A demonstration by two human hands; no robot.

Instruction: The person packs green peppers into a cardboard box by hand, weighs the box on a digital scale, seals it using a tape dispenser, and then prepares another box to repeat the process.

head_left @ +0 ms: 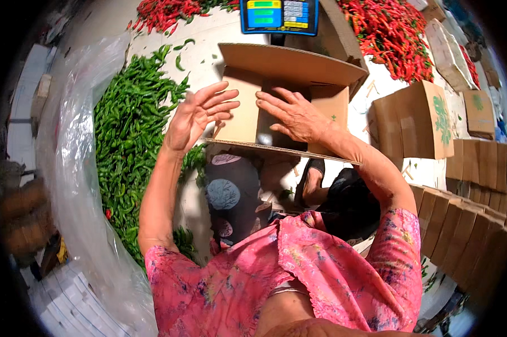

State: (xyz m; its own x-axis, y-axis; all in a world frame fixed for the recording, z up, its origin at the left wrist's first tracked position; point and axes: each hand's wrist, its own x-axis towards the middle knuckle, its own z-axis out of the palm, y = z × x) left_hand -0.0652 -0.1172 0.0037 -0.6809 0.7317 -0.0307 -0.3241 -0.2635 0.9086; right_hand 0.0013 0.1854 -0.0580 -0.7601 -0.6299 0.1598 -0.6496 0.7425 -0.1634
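Note:
In front of me an open cardboard box stands with its far flap raised and its near edge toward my knees. My left hand hovers by the box's left side, fingers spread and palm turned inward, with nothing in it. Over the box opening is my right hand, also empty, its fingers apart and pointing left. Its forearm crosses the right end of the near flap. The box's floor is mostly in shadow and partly hidden by my right hand. A large heap of green chili peppers lies to the left.
Clear plastic sheeting borders the green heap. Beyond the box is a digital scale display. Red chili peppers are piled at the far right, another red pile at the far left. A closed carton and stacked flat cartons stand at right.

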